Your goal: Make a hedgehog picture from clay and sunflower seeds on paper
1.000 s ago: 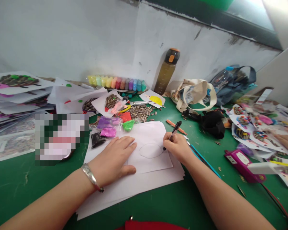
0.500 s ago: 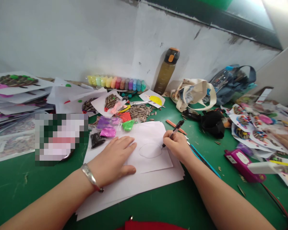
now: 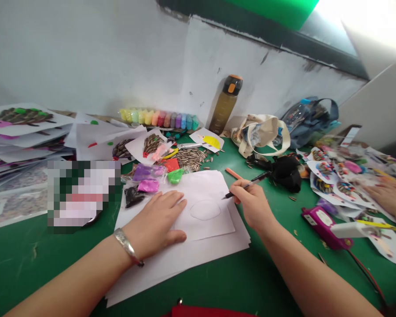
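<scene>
My left hand lies flat with spread fingers on a small white sheet of paper, a silver bracelet at its wrist. A thin oval outline is drawn on that sheet, to the right of the thumb. Between the fingers of my right hand is a black pen, its tip at the upper right of the oval; whether it touches the paper I cannot tell. Larger white sheets lie beneath. Packets of purple clay, green clay and black clay rest at the upper left of the paper.
Sunflower seeds are heaped behind the paper, near scissors. A bottle stands against the wall. Stacked pictures fill the left. At right lie a black bag, a magenta glue gun and another person's hand.
My right hand has moved slightly right, and the pen has tipped from steep to nearly flat, its tip off the oval's line. My left hand stays put. The view has shifted a little.
</scene>
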